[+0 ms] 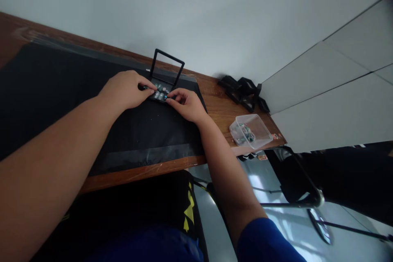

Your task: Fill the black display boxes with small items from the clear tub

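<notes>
— Wood desk (221,108) against a pale wall (215,16), with a black mat (61,90) over most of it. What's under the hands?
— Small black case (162,80), right between them, its lid (170,57) standing open beyond the fingertips. Tiny pale and teal pieces (160,92) lie in rows in its base.
— And the left hand (125,90)?
— Curled shut, thumb and fingers pinched on a thin dark tool (145,87) whose tip points into the case.
— And the right hand (187,104)?
— Fingers bent, tips against the case's near corner. Whether it pinches a piece or only steadies the base, I can't tell.
— How would those pieces handle?
— Light and hard, I'd judge, probably glossy, so apt to skid or flip. Best taken by the edges, with the tool rather than bare fingers. The case looks light too, and its thin lid could bend, so hold it by the base's sides.
— Anything else close?
— Out past the right hand, a clear tub (250,131) with bits inside, and a heap of black frames (242,90) beyond that, by the wall.
</notes>
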